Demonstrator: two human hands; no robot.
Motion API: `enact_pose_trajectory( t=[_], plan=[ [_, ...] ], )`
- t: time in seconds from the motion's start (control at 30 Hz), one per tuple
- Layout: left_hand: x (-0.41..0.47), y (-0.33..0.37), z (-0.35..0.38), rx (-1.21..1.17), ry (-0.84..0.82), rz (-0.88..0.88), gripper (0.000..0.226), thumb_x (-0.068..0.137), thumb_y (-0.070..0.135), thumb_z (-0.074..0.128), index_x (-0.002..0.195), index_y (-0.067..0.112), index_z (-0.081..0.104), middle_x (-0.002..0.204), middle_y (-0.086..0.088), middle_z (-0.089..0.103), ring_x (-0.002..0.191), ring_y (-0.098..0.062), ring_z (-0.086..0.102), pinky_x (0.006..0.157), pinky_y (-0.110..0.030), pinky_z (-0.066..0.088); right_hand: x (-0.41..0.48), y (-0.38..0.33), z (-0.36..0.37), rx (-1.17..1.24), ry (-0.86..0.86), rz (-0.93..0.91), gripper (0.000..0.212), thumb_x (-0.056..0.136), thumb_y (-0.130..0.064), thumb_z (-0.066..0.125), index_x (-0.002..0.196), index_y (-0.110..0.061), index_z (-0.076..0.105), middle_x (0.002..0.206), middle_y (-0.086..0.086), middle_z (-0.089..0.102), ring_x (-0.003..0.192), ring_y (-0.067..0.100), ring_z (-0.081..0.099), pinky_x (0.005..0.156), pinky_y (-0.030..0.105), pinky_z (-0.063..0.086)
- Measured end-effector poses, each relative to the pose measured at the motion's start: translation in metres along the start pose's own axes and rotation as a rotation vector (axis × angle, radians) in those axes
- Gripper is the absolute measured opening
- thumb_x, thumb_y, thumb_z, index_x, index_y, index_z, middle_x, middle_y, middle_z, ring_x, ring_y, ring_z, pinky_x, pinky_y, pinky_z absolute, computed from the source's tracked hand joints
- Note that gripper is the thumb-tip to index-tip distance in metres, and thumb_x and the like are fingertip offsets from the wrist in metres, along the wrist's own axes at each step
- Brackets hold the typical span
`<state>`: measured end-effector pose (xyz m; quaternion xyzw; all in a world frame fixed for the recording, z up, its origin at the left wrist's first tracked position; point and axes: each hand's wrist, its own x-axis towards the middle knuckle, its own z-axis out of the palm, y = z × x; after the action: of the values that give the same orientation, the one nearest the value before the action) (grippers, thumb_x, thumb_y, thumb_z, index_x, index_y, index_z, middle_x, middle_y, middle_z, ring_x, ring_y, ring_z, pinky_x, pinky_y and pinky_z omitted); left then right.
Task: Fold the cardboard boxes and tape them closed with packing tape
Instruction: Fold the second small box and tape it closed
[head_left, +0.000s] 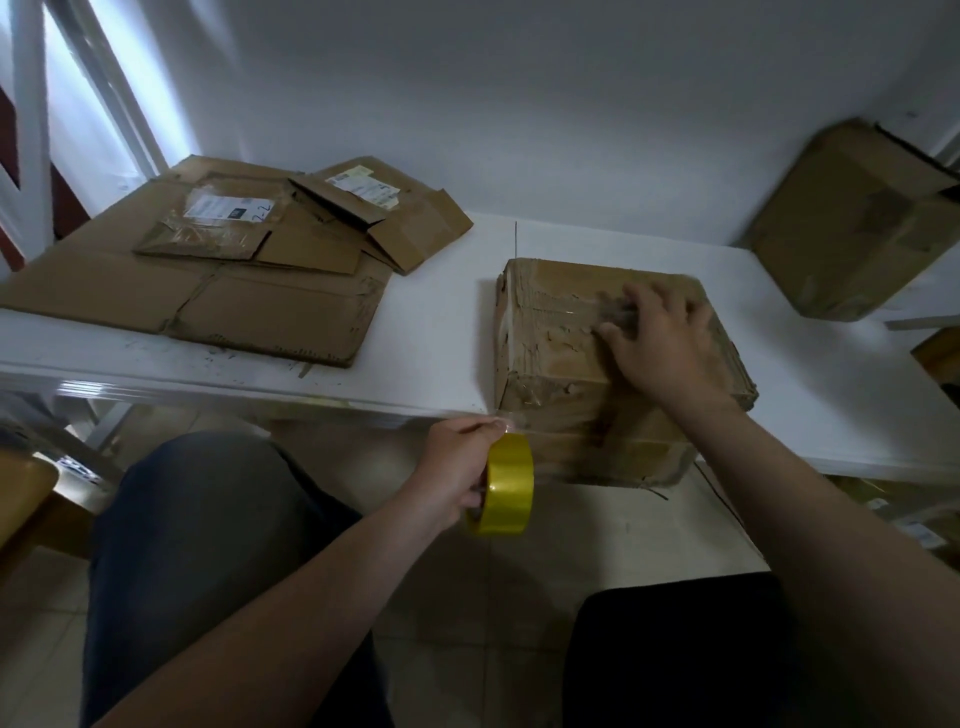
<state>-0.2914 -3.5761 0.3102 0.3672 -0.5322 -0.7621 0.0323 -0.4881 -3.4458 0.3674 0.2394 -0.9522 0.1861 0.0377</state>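
A closed, worn cardboard box (550, 338) sits at the front edge of the white table (441, 312), partly overhanging it. My right hand (660, 338) lies on its top with fingers spread and blurred, pressing along a strip of clear tape. My left hand (457, 467) grips a yellow roll of packing tape (506, 486) below the table edge, beside the box's front left corner. A stretch of clear tape runs from the roll to the box's front face.
Several flattened cardboard boxes (208, 270) lie stacked on the left of the table. Another assembled box (852, 223) leans at the far right against the wall. My knees are under the table edge. A wooden chair (26, 499) stands at the left.
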Motion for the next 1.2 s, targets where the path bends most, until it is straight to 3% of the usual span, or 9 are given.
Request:
enact_pose_trajectory(
  t=[0.13,0.27,0.47,0.63,0.77,0.97,1.03,1.1,1.2],
  plan=[
    [-0.001,0.002,-0.003,0.017,-0.003,-0.007,0.006,0.099,0.026,0.066,0.1,0.025,0.072,0.112,-0.009,0.067,0.095,-0.028,0.068,0.06,-0.033,0.057,-0.012,-0.022,0.013,-0.025,0.146,-0.485,0.042,0.1,-0.051,0.046,0.139,-0.037,0.057,0.155,-0.006,0.042,0.139,0.034,0.026,0.109,0.049,0.026],
    [0.0,0.005,-0.005,0.023,0.024,-0.014,0.014,0.098,0.024,0.065,0.108,0.021,0.074,0.11,-0.009,0.07,0.087,-0.025,0.069,0.05,-0.028,0.054,-0.023,-0.034,0.038,-0.141,0.066,-0.606,0.053,0.093,-0.073,0.039,0.132,-0.045,0.062,0.139,-0.02,0.056,0.122,0.027,0.041,0.095,0.044,0.034],
    [0.0,0.01,-0.01,0.016,0.014,-0.012,0.015,0.1,0.026,0.063,0.108,0.023,0.075,0.109,-0.007,0.071,0.088,-0.025,0.071,0.053,-0.029,0.057,-0.012,-0.01,0.051,-0.135,0.152,-0.8,0.066,0.076,-0.054,0.08,0.136,-0.032,0.064,0.139,-0.014,0.061,0.088,0.024,0.042,0.073,0.039,0.046],
    [0.001,0.011,-0.013,0.016,0.014,-0.007,0.015,0.101,0.027,0.062,0.106,0.025,0.075,0.111,-0.007,0.071,0.093,-0.027,0.071,0.06,-0.034,0.058,-0.015,-0.008,0.045,-0.126,0.124,-0.803,0.08,0.063,-0.041,0.092,0.136,-0.026,0.064,0.138,-0.009,0.063,0.084,0.026,0.041,0.071,0.031,0.043],
    [0.001,0.012,-0.014,0.022,0.018,-0.012,0.013,0.098,0.029,0.065,0.103,0.026,0.076,0.11,-0.008,0.072,0.092,-0.029,0.072,0.061,-0.034,0.058,-0.027,-0.024,0.049,-0.121,0.268,-0.643,0.055,0.08,-0.067,0.066,0.118,-0.029,0.074,0.125,-0.013,0.07,0.09,0.028,0.049,0.068,0.038,0.05],
    [-0.002,0.015,-0.012,0.022,0.006,-0.032,0.013,0.095,0.033,0.069,0.102,0.026,0.076,0.107,-0.01,0.073,0.09,-0.028,0.072,0.054,-0.031,0.057,-0.036,-0.056,0.067,-0.091,0.36,-0.391,0.023,0.083,-0.04,0.059,0.078,-0.018,0.063,0.082,-0.005,0.065,0.086,0.029,0.044,0.061,0.042,0.042],
    [-0.002,0.015,-0.014,0.019,0.009,-0.037,0.013,0.093,0.034,0.071,0.102,0.025,0.075,0.107,-0.011,0.073,0.091,-0.029,0.072,0.055,-0.031,0.057,-0.034,-0.053,0.065,-0.067,0.328,-0.416,0.025,0.086,-0.044,0.06,0.081,-0.02,0.067,0.09,-0.009,0.07,0.087,0.029,0.045,0.065,0.043,0.044],
    [-0.003,0.016,-0.015,0.018,0.008,-0.036,0.013,0.093,0.033,0.071,0.103,0.025,0.075,0.106,-0.011,0.074,0.09,-0.03,0.072,0.058,-0.033,0.057,-0.034,-0.041,0.056,-0.038,0.231,-0.491,0.033,0.086,-0.054,0.062,0.099,-0.026,0.074,0.117,-0.012,0.072,0.095,0.028,0.049,0.074,0.042,0.044],
    [-0.004,0.017,-0.016,0.03,-0.025,-0.016,0.018,0.094,0.033,0.07,0.11,0.024,0.073,0.108,-0.011,0.073,0.092,-0.029,0.072,0.064,-0.036,0.059,-0.043,-0.006,0.036,-0.107,0.086,-0.626,0.055,0.084,-0.057,0.063,0.135,-0.035,0.063,0.15,-0.014,0.051,0.122,0.028,0.046,0.087,0.045,0.04]
  ],
)
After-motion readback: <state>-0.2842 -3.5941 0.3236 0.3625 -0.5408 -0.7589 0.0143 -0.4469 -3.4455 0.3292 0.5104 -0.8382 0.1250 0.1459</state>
